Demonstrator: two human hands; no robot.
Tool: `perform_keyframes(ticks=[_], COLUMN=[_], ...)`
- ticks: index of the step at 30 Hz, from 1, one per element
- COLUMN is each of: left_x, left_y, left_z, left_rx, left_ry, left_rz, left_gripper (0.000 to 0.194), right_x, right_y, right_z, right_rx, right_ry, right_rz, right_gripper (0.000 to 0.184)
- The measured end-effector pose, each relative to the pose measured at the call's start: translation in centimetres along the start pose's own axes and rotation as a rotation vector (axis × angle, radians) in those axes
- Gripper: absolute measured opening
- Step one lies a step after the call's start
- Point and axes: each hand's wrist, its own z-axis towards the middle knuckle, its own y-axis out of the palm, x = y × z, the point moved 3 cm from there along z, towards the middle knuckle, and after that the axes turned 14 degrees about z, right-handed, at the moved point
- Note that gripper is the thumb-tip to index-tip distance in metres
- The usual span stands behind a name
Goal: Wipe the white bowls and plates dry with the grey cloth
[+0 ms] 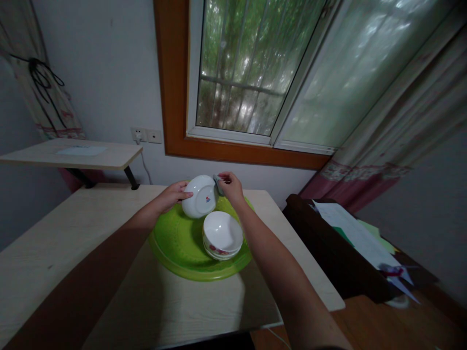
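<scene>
A white plate is held tilted above the green basin, its underside with a small coloured mark turned toward me. My left hand grips its left edge, thumb on the underside. At the plate's upper right edge, my right hand pinches a grey cloth, which looks pressed to the rim. Below stands a short stack of white bowls with a red floral pattern outside, resting in the round green basin. The fingertips of my left hand behind the plate are hidden.
The basin rests on a pale wooden table. A raised shelf stands at the left. Behind are a wall socket and a barred window. To the right, papers lie on a dark brown piece of furniture.
</scene>
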Motion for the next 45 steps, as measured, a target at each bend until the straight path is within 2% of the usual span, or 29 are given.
perform_keyframes(ticks=[4, 8, 11, 15, 19, 24, 28, 33, 36, 39, 45], left_x=[-0.5, -1.3, -1.7, -1.5, -0.7, -0.7, -1.2, -1.9, -2.3, -2.2, -1.3], left_y=[0.0, -0.1, -0.1, 0.0, 0.2, 0.2, 0.2, -0.2, -0.5, -0.5, 0.3], left_z=[0.3, 0.6, 0.7, 0.7, 0.4, 0.3, 0.4, 0.9, 1.2, 1.1, 0.5], left_rx=[-0.075, -0.079, -0.075, -0.073, -0.048, -0.014, -0.021, -0.013, -0.001, -0.001, -0.038], left_ry=[0.025, 0.020, 0.005, -0.032, -0.083, -0.175, -0.172, -0.164, -0.186, -0.179, -0.193], left_rz=[0.013, 0.021, 0.010, 0.005, -0.002, -0.082, -0.147, -0.179, -0.164, -0.163, -0.161], left_gripper=[0.053, 0.050, 0.050, 0.049, 0.052, 0.054, 0.053, 0.049, 0.050, 0.049, 0.056], right_x=[-2.3, -2.9, -2.1, -1.2, -1.0, -0.8, -1.2, -2.8, -3.7, -3.8, -1.7], right_y=[1.3, 2.4, 2.7, 2.7, 2.3, 2.0, 2.5, 4.1, 4.7, 4.6, 3.2], right_z=[-1.1, -1.9, -1.9, -1.8, -1.8, -1.8, -1.9, -3.0, -3.6, -3.5, -2.2], right_rx=[-0.194, -0.358, -0.370, -0.383, -0.338, -0.379, -0.462, -0.745, -0.843, -0.803, -0.531], right_ry=[-0.176, -0.250, -0.183, -0.083, -0.017, -0.006, -0.183, -0.463, -0.529, -0.501, -0.289], right_rz=[-0.058, -0.167, -0.276, -0.397, -0.531, -0.607, -0.498, -0.401, -0.402, -0.443, -0.529], right_gripper=[0.019, 0.030, 0.041, 0.043, 0.051, 0.040, 0.049, 0.062, 0.065, 0.063, 0.057])
